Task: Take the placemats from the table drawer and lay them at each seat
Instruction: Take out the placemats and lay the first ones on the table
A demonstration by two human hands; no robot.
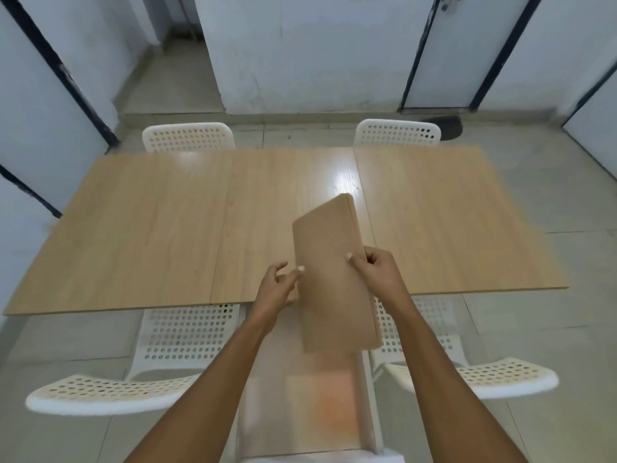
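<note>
Standing at the near long edge of a light wood-grain bench [140,228], looking down between two white perforated chairs [187,332] tucked at this side. Holding a stack of tan placemats [330,282] up over the bench's near edge, tilted, with the far end over the bench top and the near end hanging above an open drawer [300,396] that is pulled out toward the body; drawer contents blurred, hard to tell. Gripping the stack's right edge with the right hand [377,269], thumb on top and fingers curled behind. Touching the stack's left edge with the left hand [278,285], fingertips loosely spread and only lightly pinching rather than fully closing. Keeping both hands apart, one on each side of the stack.

Showing a seam running across the bench top right of centre, with a bright glare patch beside it. Showing two more white perforated chairs [397,132] at the far side. Lying beyond: pale tiled floor [534,208], white walls, and dark-framed doors [447,51] at the back and sides.
</note>
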